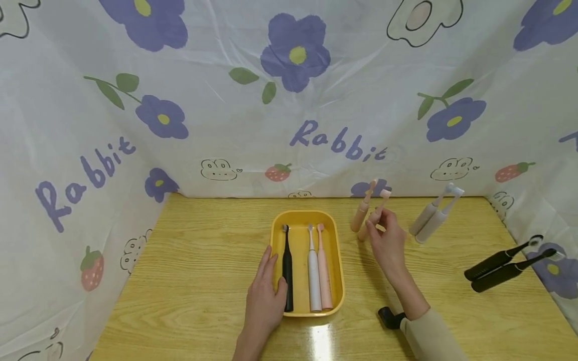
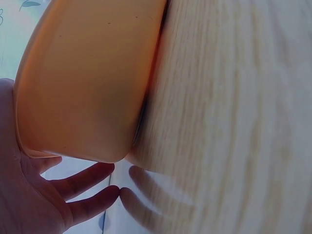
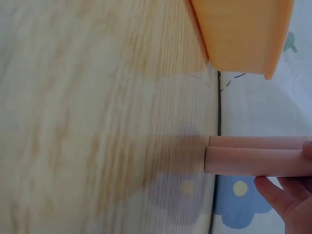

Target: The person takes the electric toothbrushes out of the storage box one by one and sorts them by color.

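My left hand (image 1: 266, 298) holds the left wall of a yellow tray (image 1: 340, 281), its thumb over the rim and its fingers along the outside. Inside the tray lie a black electric toothbrush (image 1: 288, 281), a white one (image 1: 314, 281) and a pink one (image 1: 324, 281). To the tray's right, my right hand (image 1: 388, 243) pinches the upper handle of a pink electric toothbrush (image 1: 364, 232), which stands upright. Close beside it stands another pink toothbrush (image 1: 359, 215). The right wrist view shows the two pink handles (image 3: 253, 161) side by side, their bases at the table.
Two pale grey toothbrushes (image 1: 431, 225) stand upright right of my right hand. Farther right are two black toothbrushes (image 1: 496, 276). A black wrist-worn device (image 1: 389, 318) is by my right forearm. A printed cloth (image 1: 253, 130) hangs behind the wooden table (image 1: 194, 281).
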`<state>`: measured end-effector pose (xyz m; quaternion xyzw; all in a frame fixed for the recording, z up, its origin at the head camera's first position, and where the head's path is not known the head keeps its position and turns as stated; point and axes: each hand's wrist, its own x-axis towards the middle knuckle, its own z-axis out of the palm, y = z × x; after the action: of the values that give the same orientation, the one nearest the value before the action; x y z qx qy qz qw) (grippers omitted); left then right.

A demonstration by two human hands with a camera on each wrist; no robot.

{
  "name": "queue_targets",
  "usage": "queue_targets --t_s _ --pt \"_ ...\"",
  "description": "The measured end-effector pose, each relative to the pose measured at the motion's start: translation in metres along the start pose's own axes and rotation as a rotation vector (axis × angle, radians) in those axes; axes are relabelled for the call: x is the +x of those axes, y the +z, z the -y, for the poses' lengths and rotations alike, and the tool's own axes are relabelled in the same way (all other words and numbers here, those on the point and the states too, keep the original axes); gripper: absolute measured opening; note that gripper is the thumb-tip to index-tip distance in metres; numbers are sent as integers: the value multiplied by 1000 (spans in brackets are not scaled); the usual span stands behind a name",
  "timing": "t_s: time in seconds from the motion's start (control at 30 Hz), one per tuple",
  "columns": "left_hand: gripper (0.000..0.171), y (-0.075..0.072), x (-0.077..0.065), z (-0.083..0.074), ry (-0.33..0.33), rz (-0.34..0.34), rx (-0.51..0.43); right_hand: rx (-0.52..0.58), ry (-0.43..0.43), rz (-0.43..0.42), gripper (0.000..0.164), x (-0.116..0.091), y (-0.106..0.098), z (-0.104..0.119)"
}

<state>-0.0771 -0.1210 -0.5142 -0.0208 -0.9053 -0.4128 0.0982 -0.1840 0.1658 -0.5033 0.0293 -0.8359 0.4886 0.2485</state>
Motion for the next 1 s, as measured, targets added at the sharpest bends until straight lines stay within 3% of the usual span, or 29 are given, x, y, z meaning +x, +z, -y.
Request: queue_targets --t_s 0.57,0.8,0.9,1.0 --pt "53 1 0 2 -1 1 -13 -32 -19 77 41 6 6 1" --pt "54 -1 0 -1 -12 11 -14 -33 28 106 47 6 3 1" --pt "53 -1 0 0 -10 9 -13 -21 36 74 50 4 3 2" --pt "53 -1 0 0 -8 5 -5 -8 -20 -23 48 2 5 4"
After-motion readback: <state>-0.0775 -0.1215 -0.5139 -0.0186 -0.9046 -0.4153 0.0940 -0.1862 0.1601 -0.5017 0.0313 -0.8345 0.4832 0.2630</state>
